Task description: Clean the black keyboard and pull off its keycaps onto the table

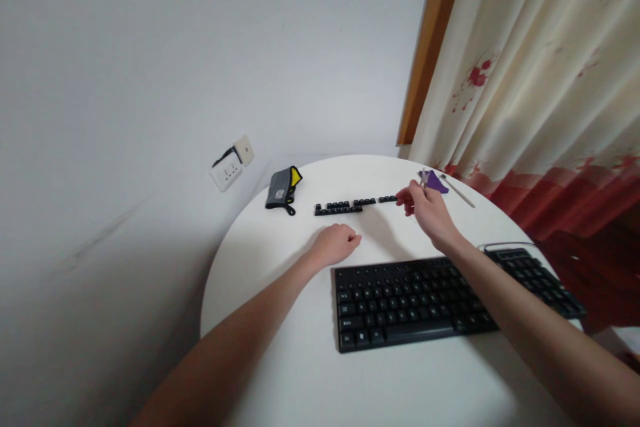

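My left hand [336,244] rests on the white round table [280,253], its fingers curled closed; whether anything is inside is hidden. My right hand [429,212] is raised over the table, fingers bent together beside the right end of a row of black keycaps [364,202]. A small, pale metallic piece [424,177] sticks up at this hand, too blurred to name. A second, shorter line of keycaps [339,211] lies just in front of the first. Below my right forearm is a black keyboard [400,307], its front left part in plain sight.
A grey cloth with yellow lining [281,188] stands folded at the back left. Near the back right edge lie a purple cloth [438,183] and a thin, light-handled brush [457,191]. A wall socket [227,171] is at left, a curtain [530,80] at right.
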`<action>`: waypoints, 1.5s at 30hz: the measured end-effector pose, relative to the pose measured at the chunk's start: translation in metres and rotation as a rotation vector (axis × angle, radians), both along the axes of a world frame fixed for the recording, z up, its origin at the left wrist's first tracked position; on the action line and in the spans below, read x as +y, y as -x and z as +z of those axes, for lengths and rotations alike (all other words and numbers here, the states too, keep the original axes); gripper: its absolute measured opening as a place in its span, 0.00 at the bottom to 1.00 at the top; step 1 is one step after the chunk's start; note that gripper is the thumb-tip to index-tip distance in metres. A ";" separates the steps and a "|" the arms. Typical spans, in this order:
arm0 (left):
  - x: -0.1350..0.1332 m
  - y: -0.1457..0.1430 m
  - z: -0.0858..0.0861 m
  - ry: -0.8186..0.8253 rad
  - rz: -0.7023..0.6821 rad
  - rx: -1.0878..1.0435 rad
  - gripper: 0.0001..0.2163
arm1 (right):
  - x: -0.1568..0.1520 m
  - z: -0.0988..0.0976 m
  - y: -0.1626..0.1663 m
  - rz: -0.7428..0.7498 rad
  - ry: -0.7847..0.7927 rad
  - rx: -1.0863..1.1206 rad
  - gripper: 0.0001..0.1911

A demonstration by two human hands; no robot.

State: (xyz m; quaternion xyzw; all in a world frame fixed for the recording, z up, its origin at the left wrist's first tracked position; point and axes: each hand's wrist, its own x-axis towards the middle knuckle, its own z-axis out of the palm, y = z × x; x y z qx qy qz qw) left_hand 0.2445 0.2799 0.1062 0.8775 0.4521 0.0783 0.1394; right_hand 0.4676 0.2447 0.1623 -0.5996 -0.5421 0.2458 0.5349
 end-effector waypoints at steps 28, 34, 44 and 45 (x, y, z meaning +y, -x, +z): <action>0.000 -0.009 0.008 -0.020 0.002 0.133 0.21 | -0.079 -0.004 -0.024 0.231 0.155 -0.467 0.12; 0.002 -0.007 0.004 -0.024 0.002 0.113 0.22 | -0.081 -0.005 -0.019 0.254 0.177 -0.515 0.13; -0.021 -0.014 0.024 0.294 -0.279 -0.122 0.16 | -0.090 -0.004 -0.017 0.347 0.172 -0.707 0.10; -0.023 -0.015 0.025 0.308 -0.299 -0.137 0.15 | -0.089 -0.006 -0.019 0.354 0.201 -0.639 0.10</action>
